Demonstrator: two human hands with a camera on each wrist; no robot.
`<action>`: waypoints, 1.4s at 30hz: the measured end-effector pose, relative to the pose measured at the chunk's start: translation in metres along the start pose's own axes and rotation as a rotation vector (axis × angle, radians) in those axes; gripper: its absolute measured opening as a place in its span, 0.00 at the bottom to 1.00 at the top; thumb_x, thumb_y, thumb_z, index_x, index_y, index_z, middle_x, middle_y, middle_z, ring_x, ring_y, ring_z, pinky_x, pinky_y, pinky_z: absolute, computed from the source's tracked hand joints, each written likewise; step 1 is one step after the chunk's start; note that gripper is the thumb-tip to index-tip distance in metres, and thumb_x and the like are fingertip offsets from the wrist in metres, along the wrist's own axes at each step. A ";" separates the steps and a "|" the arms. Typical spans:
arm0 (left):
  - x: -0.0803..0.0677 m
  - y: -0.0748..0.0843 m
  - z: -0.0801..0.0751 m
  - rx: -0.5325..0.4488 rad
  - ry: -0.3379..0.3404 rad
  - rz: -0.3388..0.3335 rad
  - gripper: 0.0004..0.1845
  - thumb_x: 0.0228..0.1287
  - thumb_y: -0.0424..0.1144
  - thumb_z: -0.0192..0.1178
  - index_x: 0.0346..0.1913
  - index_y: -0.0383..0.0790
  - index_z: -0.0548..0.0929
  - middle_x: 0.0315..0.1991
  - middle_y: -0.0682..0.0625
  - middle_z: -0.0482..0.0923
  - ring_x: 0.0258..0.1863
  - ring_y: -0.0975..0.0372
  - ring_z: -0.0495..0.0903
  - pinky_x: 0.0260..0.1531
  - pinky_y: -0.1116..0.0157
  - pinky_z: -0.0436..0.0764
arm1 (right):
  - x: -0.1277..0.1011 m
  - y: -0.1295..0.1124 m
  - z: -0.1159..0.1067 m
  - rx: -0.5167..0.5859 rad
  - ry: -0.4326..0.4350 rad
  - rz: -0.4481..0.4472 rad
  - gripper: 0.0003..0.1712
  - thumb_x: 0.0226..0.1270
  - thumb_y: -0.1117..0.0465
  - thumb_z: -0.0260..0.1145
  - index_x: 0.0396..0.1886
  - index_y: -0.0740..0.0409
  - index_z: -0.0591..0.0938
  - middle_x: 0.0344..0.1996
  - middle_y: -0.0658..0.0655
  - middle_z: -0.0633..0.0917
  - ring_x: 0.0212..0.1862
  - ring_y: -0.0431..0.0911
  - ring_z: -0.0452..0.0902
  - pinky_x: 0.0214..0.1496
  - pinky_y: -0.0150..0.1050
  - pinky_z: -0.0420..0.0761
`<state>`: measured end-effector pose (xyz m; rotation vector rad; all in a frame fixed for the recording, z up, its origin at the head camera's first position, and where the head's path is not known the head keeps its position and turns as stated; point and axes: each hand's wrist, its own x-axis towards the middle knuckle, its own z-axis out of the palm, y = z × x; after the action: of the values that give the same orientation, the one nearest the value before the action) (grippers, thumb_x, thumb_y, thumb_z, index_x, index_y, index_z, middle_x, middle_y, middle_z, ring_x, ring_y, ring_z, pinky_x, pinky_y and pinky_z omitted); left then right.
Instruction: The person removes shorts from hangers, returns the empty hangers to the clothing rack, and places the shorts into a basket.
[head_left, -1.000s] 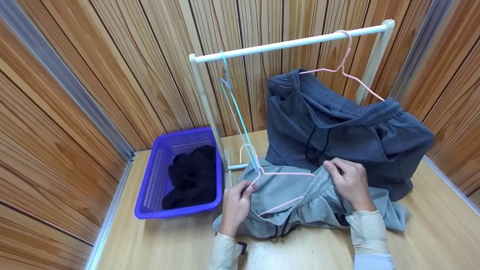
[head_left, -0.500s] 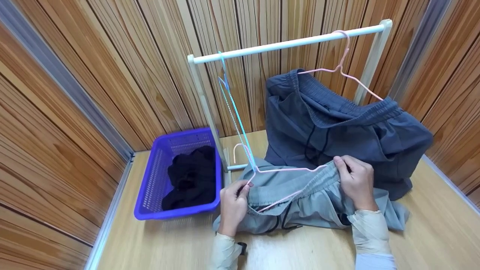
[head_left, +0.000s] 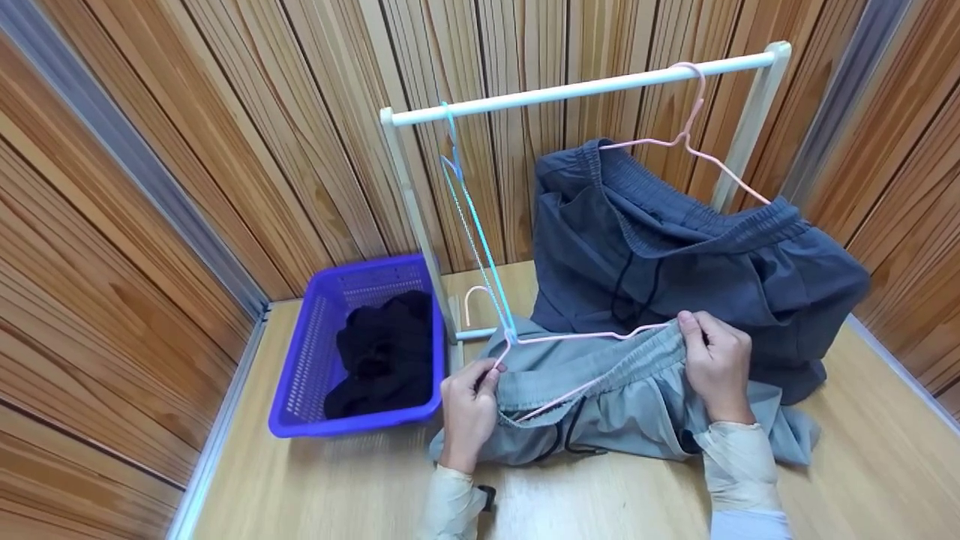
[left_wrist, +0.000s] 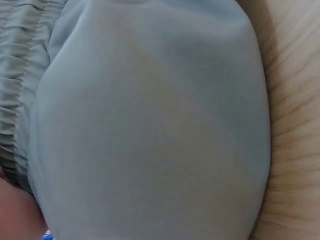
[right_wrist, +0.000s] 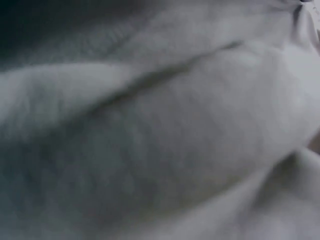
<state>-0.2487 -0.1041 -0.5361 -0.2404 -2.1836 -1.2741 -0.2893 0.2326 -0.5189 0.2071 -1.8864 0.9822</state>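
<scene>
A pair of light grey-green pants [head_left: 637, 420] with an elastic waistband and black drawstring lies on the wooden surface. Inside the waistband sits a pink clothes hanger [head_left: 574, 337], its hook pointing up and left. My left hand [head_left: 471, 405] pinches the hanger's near arm at the left end of the waistband. With thumb and fingers, my right hand [head_left: 716, 367] grips the right end of the waistband, where the hanger's far arm reaches the cloth. Pale fabric [left_wrist: 150, 125] fills most of the left wrist view. Blurred folds of pants fabric [right_wrist: 175, 135] cover the right wrist view.
A white rack [head_left: 570, 89] stands behind the hands. Dark grey pants [head_left: 705, 285] hang from it on another pink hanger [head_left: 688, 135]. An empty blue hanger [head_left: 480, 232] hangs at the left. Left of the rack, a purple basket [head_left: 300, 375] holds black cloth [head_left: 382, 352].
My right hand has drawn the waistband right and slightly up, stretching it along the hanger. The pink hanger has tilted, its hook shifting left. My left hand keeps its grip.
</scene>
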 end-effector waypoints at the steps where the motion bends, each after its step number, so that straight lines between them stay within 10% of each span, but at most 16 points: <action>1: 0.000 0.000 0.000 0.001 0.007 0.005 0.08 0.65 0.28 0.67 0.36 0.45 0.92 0.26 0.52 0.85 0.26 0.70 0.76 0.29 0.73 0.75 | 0.000 0.000 0.000 -0.002 0.008 0.005 0.15 0.70 0.70 0.68 0.20 0.62 0.82 0.16 0.58 0.80 0.27 0.22 0.65 0.31 0.30 0.66; 21: 0.003 -0.007 0.002 -0.066 0.126 0.040 0.10 0.63 0.24 0.67 0.35 0.42 0.93 0.26 0.50 0.87 0.25 0.69 0.74 0.28 0.75 0.72 | -0.003 0.004 -0.001 0.025 -0.007 0.077 0.22 0.75 0.69 0.64 0.17 0.64 0.73 0.12 0.57 0.68 0.22 0.26 0.58 0.26 0.30 0.59; 42: -0.001 -0.011 0.003 -0.110 0.106 0.144 0.11 0.63 0.23 0.68 0.33 0.44 0.92 0.23 0.52 0.82 0.23 0.71 0.72 0.24 0.76 0.70 | -0.014 0.015 0.005 -0.059 -0.373 0.308 0.20 0.80 0.57 0.65 0.22 0.55 0.79 0.14 0.45 0.65 0.20 0.36 0.62 0.26 0.31 0.62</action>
<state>-0.2538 -0.1071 -0.5459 -0.3588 -1.9729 -1.2966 -0.2928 0.2355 -0.5392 0.0676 -2.3355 1.1507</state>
